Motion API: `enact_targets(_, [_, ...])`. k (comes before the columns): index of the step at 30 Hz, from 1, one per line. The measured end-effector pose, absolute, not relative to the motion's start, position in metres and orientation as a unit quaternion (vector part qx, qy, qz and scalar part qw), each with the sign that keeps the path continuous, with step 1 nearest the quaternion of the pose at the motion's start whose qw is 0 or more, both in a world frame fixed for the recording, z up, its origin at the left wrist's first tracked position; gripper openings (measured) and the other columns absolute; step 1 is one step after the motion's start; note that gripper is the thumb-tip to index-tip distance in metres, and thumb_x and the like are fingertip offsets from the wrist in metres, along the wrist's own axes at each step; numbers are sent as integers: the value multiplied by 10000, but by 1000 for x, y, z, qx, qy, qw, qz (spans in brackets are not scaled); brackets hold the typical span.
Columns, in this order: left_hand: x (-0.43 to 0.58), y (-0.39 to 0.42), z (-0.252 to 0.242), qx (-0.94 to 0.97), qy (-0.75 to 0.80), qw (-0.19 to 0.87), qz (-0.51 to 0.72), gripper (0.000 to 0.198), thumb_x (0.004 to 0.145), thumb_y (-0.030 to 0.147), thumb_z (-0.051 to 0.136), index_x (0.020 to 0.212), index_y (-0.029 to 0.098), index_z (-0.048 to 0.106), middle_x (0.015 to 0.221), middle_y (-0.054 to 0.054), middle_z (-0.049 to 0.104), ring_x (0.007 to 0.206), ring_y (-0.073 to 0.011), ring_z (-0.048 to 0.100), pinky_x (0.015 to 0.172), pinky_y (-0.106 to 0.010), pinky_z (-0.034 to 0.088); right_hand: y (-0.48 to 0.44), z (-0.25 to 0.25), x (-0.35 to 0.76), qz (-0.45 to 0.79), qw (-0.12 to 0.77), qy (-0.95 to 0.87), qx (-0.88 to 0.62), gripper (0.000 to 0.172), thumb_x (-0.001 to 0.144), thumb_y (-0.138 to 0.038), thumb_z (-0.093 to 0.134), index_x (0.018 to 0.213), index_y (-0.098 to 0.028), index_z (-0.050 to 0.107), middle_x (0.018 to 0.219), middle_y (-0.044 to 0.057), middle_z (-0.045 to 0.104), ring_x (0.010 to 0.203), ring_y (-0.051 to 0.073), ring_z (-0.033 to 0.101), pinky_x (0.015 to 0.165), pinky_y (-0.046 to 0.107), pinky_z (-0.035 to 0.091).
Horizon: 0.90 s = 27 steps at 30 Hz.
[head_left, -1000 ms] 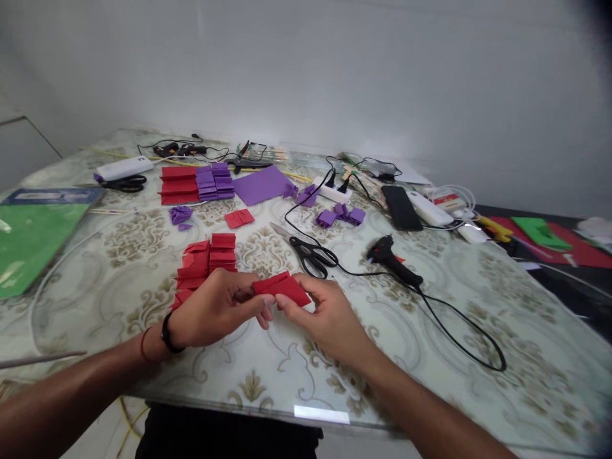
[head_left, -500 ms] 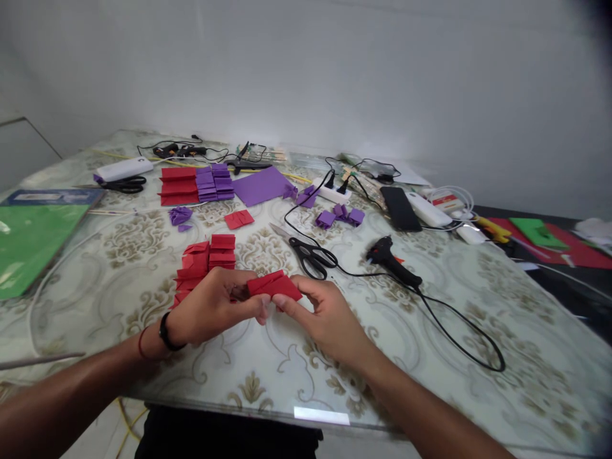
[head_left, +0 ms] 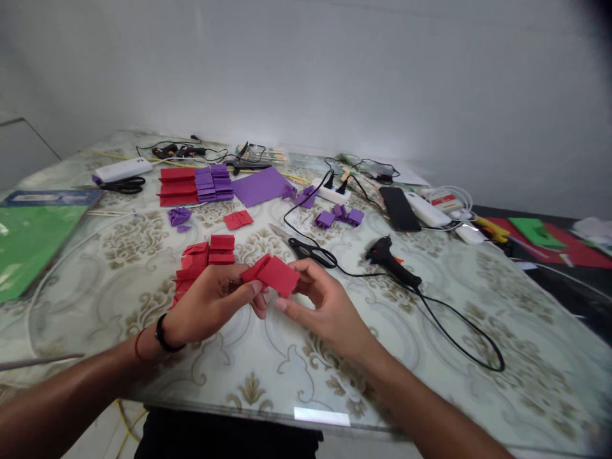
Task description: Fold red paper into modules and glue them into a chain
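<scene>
A folded red paper [head_left: 281, 275] is held above the front middle of the table, its crease standing partly open toward the left. My left hand [head_left: 217, 303] pinches its left end between thumb and fingers. At the paper's right edge is my right hand [head_left: 325, 306], its fingertips behind the edge and its thumb by the lower corner. Several pleated red paper pieces [head_left: 195, 261] lie just behind my left hand, which partly hides them. A small creased red paper [head_left: 238, 220] rests farther back. Black-handled scissors [head_left: 313, 253] lie beyond my right hand.
A black glue gun [head_left: 394, 262] and its looping cord lie to the right. Farther back are pleated red and purple papers [head_left: 196, 185], a purple sheet [head_left: 262, 186], folded purple pieces [head_left: 339, 215], a power strip [head_left: 332, 191] and a phone [head_left: 400, 208]. Green sheets [head_left: 38, 245] lie left.
The red paper has turned and its fold has spread, with the right-hand panel now tilted up. My right thumb has moved off the paper's face to its lower corner.
</scene>
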<state>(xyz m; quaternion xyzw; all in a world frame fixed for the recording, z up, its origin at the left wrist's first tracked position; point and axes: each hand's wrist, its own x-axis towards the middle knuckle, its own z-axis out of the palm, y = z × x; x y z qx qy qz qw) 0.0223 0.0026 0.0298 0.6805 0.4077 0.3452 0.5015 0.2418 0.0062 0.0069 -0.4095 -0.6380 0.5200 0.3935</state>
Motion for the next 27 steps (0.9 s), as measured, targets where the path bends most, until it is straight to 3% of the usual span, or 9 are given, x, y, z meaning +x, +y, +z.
enact_targets(2, [23, 3, 29, 683, 414, 495, 343, 356, 1009, 261, 550, 749, 145, 764, 778, -59, 807, 740, -161, 735, 714, -242, 544, 5, 4, 241, 484, 392, -654, -429, 439, 805, -353, 866, 1132, -236, 599, 1000, 38, 698, 913, 216, 666, 874, 359, 538])
enact_targets(8, [24, 2, 28, 697, 432, 475, 319, 364, 1022, 273, 540, 754, 151, 753, 743, -40, 800, 673, -135, 701, 653, -224, 511, 3, 4, 242, 406, 432, -682, -428, 115, 970, -311, 672, 1043, -226, 650, 959, 42, 695, 916, 213, 666, 859, 352, 527])
enact_targets(14, [25, 0, 28, 719, 452, 434, 301, 343, 1003, 248, 559, 737, 167, 761, 726, -11, 789, 633, -113, 674, 613, -203, 484, 5, 6, 242, 498, 408, -637, -424, 208, 980, -417, 658, 992, -212, 692, 947, 38, 705, 861, 198, 655, 792, 324, 530])
enact_targets(20, [25, 0, 21, 691, 466, 456, 312, 181, 910, 196, 658, 744, 162, 721, 713, -2, 789, 640, -120, 690, 594, -198, 467, 8, 8, 240, 537, 423, -606, -406, 177, 909, -369, 719, 937, -195, 726, 807, 7, 670, 752, 166, 625, 754, 309, 524])
enact_targets(24, [25, 2, 20, 644, 470, 474, 375, 85, 925, 216, 635, 902, 163, 698, 736, -5, 788, 684, -147, 713, 646, -225, 501, 8, 9, 239, 538, 442, -590, -407, 172, 883, -356, 728, 941, -194, 721, 752, -2, 663, 710, 164, 625, 736, 312, 538])
enact_targets(27, [21, 4, 19, 632, 460, 506, 365, 223, 989, 278, 567, 842, 159, 684, 688, -26, 767, 658, -162, 698, 685, -266, 519, 7, 8, 239, 534, 446, -593, -404, 158, 872, -343, 732, 907, -191, 712, 761, 4, 687, 699, 158, 628, 731, 306, 539])
